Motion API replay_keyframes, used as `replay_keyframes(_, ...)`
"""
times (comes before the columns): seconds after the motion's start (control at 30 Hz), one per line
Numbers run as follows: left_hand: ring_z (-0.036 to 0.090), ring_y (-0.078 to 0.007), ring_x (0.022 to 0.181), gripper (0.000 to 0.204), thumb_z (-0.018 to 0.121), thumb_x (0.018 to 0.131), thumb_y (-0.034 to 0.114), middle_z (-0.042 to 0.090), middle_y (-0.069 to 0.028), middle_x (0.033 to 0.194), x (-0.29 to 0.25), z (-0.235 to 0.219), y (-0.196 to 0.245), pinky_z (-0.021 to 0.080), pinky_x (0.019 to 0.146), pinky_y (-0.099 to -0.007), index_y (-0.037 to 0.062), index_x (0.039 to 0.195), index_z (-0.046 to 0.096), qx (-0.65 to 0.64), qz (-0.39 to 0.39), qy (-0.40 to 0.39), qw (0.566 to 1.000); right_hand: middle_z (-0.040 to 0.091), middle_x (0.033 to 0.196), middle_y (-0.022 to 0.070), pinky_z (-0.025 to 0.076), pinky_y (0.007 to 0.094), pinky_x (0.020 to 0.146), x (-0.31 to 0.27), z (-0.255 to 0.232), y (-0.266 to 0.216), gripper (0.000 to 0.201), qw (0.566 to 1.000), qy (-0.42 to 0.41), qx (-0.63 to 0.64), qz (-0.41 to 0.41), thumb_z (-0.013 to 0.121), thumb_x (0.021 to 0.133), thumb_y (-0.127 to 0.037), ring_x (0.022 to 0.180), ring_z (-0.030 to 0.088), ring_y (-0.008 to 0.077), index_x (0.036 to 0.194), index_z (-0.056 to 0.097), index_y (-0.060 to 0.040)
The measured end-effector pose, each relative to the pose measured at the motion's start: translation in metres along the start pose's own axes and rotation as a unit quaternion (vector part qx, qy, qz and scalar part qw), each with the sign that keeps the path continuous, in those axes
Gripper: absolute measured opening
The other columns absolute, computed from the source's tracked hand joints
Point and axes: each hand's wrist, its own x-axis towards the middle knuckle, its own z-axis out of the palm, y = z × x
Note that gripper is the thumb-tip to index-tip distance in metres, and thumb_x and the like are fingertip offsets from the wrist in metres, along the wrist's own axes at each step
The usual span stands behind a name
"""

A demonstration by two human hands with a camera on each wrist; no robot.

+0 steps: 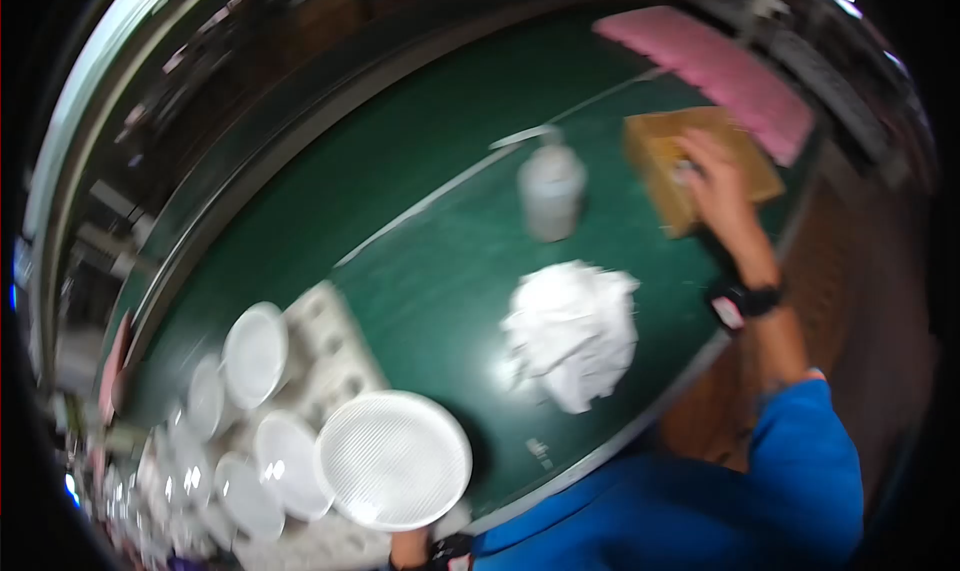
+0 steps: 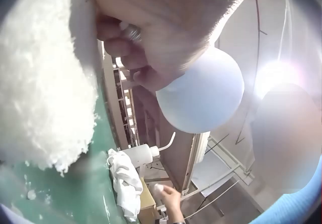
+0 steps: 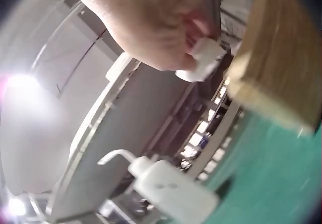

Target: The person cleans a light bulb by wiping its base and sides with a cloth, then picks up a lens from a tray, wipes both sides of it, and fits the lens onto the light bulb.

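My left hand (image 1: 408,548) holds up a white reflector bulb (image 1: 395,461), its round ribbed face turned up towards my head. In the left wrist view, a metallic threaded base (image 2: 132,32) shows among the curled fingers, and the smooth white bulb body shows beyond the hand. My right hand (image 1: 722,193) is over a tan open box (image 1: 672,193). Its fingers pinch a small white wad (image 3: 201,60), seen in the right wrist view next to the box wall. A crumpled heap of white cloth (image 1: 572,333) lies on the green table between the hands.
A white squeeze bottle (image 1: 552,191) with a bent spout stands behind the cloth. At the left, a pale foam tray (image 1: 330,336) carries several white bulbs (image 1: 256,355). Pink foam sheeting (image 1: 715,71) lies at the far right, beyond the box. The table's front edge runs close to my body.
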Motion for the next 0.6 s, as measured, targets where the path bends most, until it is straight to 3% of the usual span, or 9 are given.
replay_keyframes(0.07,0.054,-0.0304,0.052,0.021,0.076,0.065,0.015,0.056,-0.0105,0.061,-0.001,-0.001,-0.002,0.042,0.047,-0.0377,0.0043,0.072,0.059,-0.021,-0.006,0.004,1.000,0.059,0.123,0.0150,0.037,0.0410,0.104,-0.004,-0.013,-0.056,0.035,0.997,-0.019,0.056,-0.047,0.062,0.075,0.002,0.121,0.050,0.0337,0.110,0.065,-0.0030)
replay_keyframes(0.17,0.054,-0.0305,0.052,0.021,0.076,0.065,0.015,0.056,-0.0106,0.061,0.004,0.007,-0.003,0.042,0.047,-0.0376,0.0044,0.072,0.059,-0.078,-0.010,-0.001,0.997,0.054,0.130,0.0134,0.034,0.0441,0.105,-0.026,-0.010,-0.134,0.047,0.924,-0.297,0.220,-0.102,0.072,0.071,-0.015,0.128,0.041,0.0377,0.116,0.063,-0.0073)
replay_keyframes(0.23,0.054,-0.0305,0.051,0.021,0.076,0.065,0.015,0.056,-0.0107,0.060,0.004,0.008,-0.001,0.042,0.047,-0.0376,0.0044,0.072,0.059,-0.098,-0.015,-0.001,0.995,0.057,0.120,0.0113,0.037,0.0440,0.101,-0.046,0.013,-0.157,0.039,0.876,-0.362,0.270,-0.168,0.073,0.069,-0.012,0.123,0.042,0.0394,0.107,0.064,-0.0058)
replay_keyframes(0.33,0.054,-0.0305,0.051,0.021,0.076,0.065,0.015,0.056,-0.0107,0.060,0.006,0.006,0.000,0.042,0.047,-0.0376,0.0044,0.072,0.059,-0.113,-0.020,-0.006,0.993,0.059,0.102,0.0094,0.044,0.0418,0.088,-0.056,0.038,-0.153,0.029,0.865,-0.400,0.246,-0.175,0.074,0.066,-0.009,0.106,0.053,0.0357,0.092,0.062,-0.0055)
replay_keyframes(0.43,0.054,-0.0305,0.051,0.021,0.076,0.065,0.015,0.056,-0.0108,0.060,0.007,0.003,0.000,0.042,0.047,-0.0376,0.0045,0.071,0.059,-0.107,-0.015,-0.016,0.994,0.057,0.090,0.0081,0.047,0.0394,0.072,-0.045,0.039,-0.165,0.025,0.888,-0.321,0.325,-0.056,0.073,0.063,-0.003,0.086,0.059,0.0315,0.082,0.058,-0.0074)
replay_keyframes(0.47,0.054,-0.0305,0.051,0.021,0.076,0.065,0.015,0.056,-0.0109,0.060,0.008,0.002,0.000,0.042,0.047,-0.0375,0.0045,0.071,0.059,-0.107,-0.015,-0.018,0.994,0.058,0.087,0.0103,0.049,0.0375,0.064,-0.039,0.028,-0.178,0.027,0.889,-0.262,0.363,-0.096,0.071,0.063,-0.002,0.074,0.060,0.0302,0.086,0.060,-0.0077)
replay_keyframes(0.5,0.055,-0.0305,0.051,0.021,0.076,0.065,0.015,0.056,-0.0109,0.060,0.007,0.001,0.001,0.042,0.047,-0.0375,0.0045,0.071,0.059,-0.106,-0.015,-0.022,0.994,0.058,0.084,0.0108,0.050,0.0381,0.063,-0.035,0.015,-0.194,0.028,0.862,-0.234,0.411,-0.181,0.072,0.063,-0.005,0.072,0.060,0.0295,0.089,0.060,-0.0070)
replay_keyframes(0.53,0.055,-0.0305,0.051,0.021,0.076,0.065,0.015,0.056,-0.0109,0.060,0.007,0.001,0.001,0.042,0.047,-0.0375,0.0045,0.071,0.059,-0.105,-0.014,-0.026,0.994,0.058,0.083,0.0098,0.051,0.0366,0.063,-0.044,0.015,-0.212,0.021,0.755,-0.239,0.567,-0.227,0.068,0.070,-0.010,0.071,0.060,0.0265,0.091,0.061,-0.0073)
replay_keyframes(0.6,0.055,-0.0305,0.051,0.021,0.076,0.065,0.015,0.056,-0.0110,0.060,0.005,0.001,0.002,0.042,0.047,-0.0375,0.0045,0.071,0.059,-0.108,-0.012,-0.030,0.994,0.054,0.081,0.0034,0.048,0.0314,0.054,-0.054,-0.004,-0.261,0.012,0.736,-0.210,0.500,-0.404,0.054,0.082,-0.012,0.063,0.054,0.0172,0.093,0.058,-0.0102)
